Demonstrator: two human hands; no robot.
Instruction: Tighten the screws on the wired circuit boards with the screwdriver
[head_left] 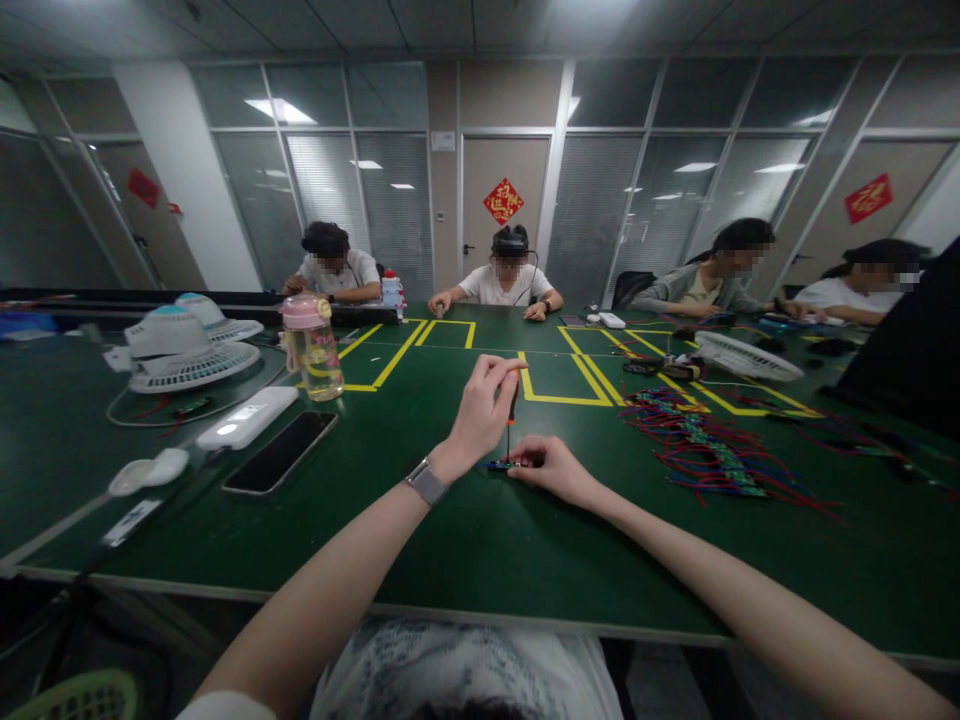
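Note:
My left hand (480, 410) is closed round the handle of a small screwdriver (512, 412) with an orange and black grip, held upright with its tip pointing down. The tip meets a small dark part (499, 465) lying on the green table (480, 540). My right hand (547, 465) rests on the table just right of that part, its fingers pinched on the part's edge. A grey watch sits on my left wrist.
A heap of coloured wires (705, 450) lies to the right. On the left are a black phone (281, 452), a white power bank (247, 417), a pink-lidded bottle (313, 347) and white fans (187, 350). Several people sit at the far side.

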